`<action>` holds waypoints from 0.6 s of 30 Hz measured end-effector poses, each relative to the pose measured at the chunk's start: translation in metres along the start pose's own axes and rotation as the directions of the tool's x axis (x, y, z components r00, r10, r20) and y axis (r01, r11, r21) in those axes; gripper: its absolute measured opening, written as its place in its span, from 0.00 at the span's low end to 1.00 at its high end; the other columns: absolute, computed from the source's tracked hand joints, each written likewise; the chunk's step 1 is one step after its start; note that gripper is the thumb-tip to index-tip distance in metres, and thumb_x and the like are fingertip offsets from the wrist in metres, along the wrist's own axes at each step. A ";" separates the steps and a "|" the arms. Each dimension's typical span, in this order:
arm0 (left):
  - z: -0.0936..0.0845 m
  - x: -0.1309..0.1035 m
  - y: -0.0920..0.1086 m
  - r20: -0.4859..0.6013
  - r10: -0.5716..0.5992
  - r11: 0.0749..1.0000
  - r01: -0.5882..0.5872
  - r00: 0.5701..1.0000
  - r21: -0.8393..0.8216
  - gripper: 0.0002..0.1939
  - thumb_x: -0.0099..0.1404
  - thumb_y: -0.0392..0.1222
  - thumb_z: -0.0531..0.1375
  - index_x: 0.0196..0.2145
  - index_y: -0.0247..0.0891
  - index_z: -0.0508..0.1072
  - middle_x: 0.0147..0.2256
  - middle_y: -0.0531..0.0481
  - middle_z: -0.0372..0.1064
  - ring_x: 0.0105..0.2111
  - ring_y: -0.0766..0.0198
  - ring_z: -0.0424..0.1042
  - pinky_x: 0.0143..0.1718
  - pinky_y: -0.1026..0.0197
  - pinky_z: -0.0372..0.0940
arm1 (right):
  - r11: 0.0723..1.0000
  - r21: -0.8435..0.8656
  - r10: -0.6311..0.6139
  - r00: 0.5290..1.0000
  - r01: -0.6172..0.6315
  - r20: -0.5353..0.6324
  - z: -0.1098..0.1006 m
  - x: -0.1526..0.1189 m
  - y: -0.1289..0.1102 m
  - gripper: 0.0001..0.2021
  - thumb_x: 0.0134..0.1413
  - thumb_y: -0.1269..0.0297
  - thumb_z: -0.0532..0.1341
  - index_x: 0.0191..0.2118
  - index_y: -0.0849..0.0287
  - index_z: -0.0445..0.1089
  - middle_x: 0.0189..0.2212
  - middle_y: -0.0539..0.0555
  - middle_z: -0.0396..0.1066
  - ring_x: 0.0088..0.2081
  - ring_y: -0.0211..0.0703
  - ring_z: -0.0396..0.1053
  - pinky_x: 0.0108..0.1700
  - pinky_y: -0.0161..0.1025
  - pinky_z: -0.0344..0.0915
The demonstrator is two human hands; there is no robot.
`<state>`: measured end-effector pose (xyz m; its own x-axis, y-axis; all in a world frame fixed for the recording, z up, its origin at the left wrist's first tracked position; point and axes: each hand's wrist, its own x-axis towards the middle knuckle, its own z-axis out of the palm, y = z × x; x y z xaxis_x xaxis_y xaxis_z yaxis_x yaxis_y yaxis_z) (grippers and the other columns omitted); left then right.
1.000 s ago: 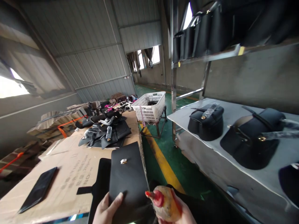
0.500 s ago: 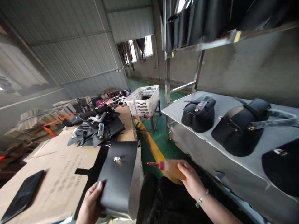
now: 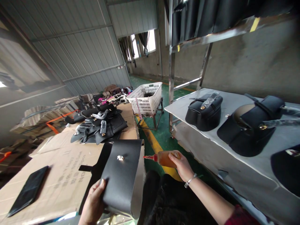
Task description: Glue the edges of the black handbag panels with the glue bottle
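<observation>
My left hand (image 3: 95, 200) grips the near left edge of a black leather bag panel (image 3: 123, 178), thumb on top and the other fingers hidden beneath. The panel is bent over, with a small metal clasp (image 3: 120, 158) on its face and a pale inner side showing at the right. My right hand (image 3: 181, 165) is closed around a squeeze bottle of amber glue (image 3: 164, 158). The bottle lies nearly level, and its red nozzle points left, right by the panel's far right edge; whether it touches I cannot tell. A black strap-shaped piece (image 3: 93, 175) lies left of the panel.
A cardboard-covered table (image 3: 63, 175) bears a dark phone-like slab (image 3: 29, 190) and a pile of black bag parts (image 3: 103, 125). Beyond stands a white plastic basket (image 3: 146, 103). To the right, a shelf (image 3: 178, 106) holds several black bags (image 3: 203, 114).
My right hand has moved the bottle left, bringing its nozzle up to the panel's right edge. My left hand keeps its hold on the panel. The view has shifted slightly.
</observation>
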<state>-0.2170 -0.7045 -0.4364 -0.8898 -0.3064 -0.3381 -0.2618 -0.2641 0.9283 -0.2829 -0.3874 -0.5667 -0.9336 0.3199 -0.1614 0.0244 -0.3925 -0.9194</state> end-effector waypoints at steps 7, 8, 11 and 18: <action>-0.002 0.001 -0.001 0.009 0.004 1.000 -0.004 1.000 0.015 0.24 0.42 0.57 0.77 0.26 0.34 0.78 0.18 0.55 0.62 0.18 0.70 0.58 0.20 0.67 0.56 | 0.998 0.000 0.060 0.997 -0.060 0.055 -0.006 -0.006 0.003 0.25 0.33 0.42 0.76 0.31 0.56 0.74 0.28 0.54 0.77 0.35 0.56 0.74 0.41 0.48 0.68; -0.002 0.000 -0.001 0.005 0.008 1.000 -0.008 1.000 0.017 0.24 0.42 0.57 0.77 0.26 0.34 0.78 0.18 0.54 0.63 0.19 0.69 0.60 0.21 0.67 0.57 | 0.998 0.008 0.068 0.995 -0.069 0.071 -0.007 -0.008 0.003 0.24 0.34 0.43 0.77 0.31 0.56 0.74 0.29 0.55 0.77 0.35 0.56 0.74 0.40 0.48 0.68; 0.001 -0.001 0.001 -0.013 0.020 1.000 -0.020 1.000 0.001 0.24 0.40 0.55 0.78 0.25 0.34 0.78 0.21 0.51 0.68 0.24 0.65 0.64 0.23 0.67 0.59 | 0.993 0.027 0.112 0.985 -0.117 0.131 -0.010 -0.013 0.001 0.23 0.34 0.45 0.77 0.30 0.56 0.74 0.28 0.53 0.77 0.33 0.53 0.73 0.39 0.46 0.67; 0.006 -0.004 0.004 -0.024 0.038 0.999 -0.038 0.999 0.004 0.25 0.38 0.56 0.79 0.21 0.34 0.75 0.20 0.52 0.67 0.22 0.68 0.59 0.22 0.67 0.56 | 0.991 -0.018 0.131 0.970 -0.131 0.202 -0.012 -0.016 -0.002 0.23 0.35 0.46 0.77 0.31 0.57 0.74 0.28 0.52 0.77 0.33 0.51 0.73 0.39 0.44 0.67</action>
<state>-0.2168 -0.6990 -0.4303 -0.8901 -0.3378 -0.3060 -0.2292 -0.2486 0.9411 -0.2636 -0.3817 -0.5661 -0.9752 0.0843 -0.2048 0.1524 -0.4155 -0.8967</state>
